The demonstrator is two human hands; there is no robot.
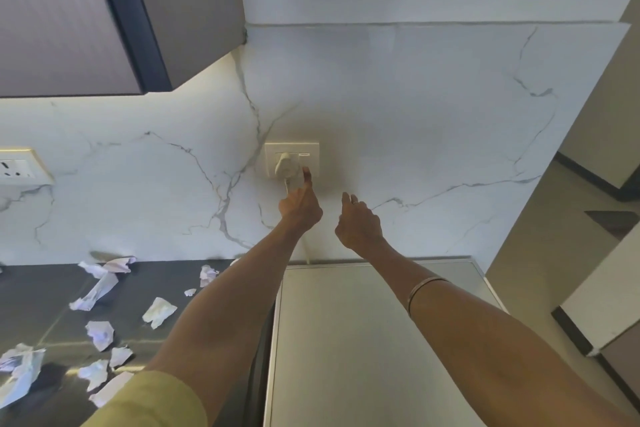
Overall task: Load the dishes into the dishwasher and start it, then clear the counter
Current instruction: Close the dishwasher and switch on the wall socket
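Left hand (300, 206) forefinger extended onto wall socket (292, 159) beside white plug (286, 165), right hand (358, 220) loosely curled, empty, paper scraps (99, 291) scattered on dark bench (41, 291)

dishwasher (363, 340): only the flat pale grey top panel shows, metal-edged, flush against the marble wall, right of the counter. counter (45, 295): dark, glossy, littered with crumpled white paper scraps (100, 334) spread well apart across it. white plug (286, 165) seated in the wall socket above the dishwasher; probably its cord, can't confirm
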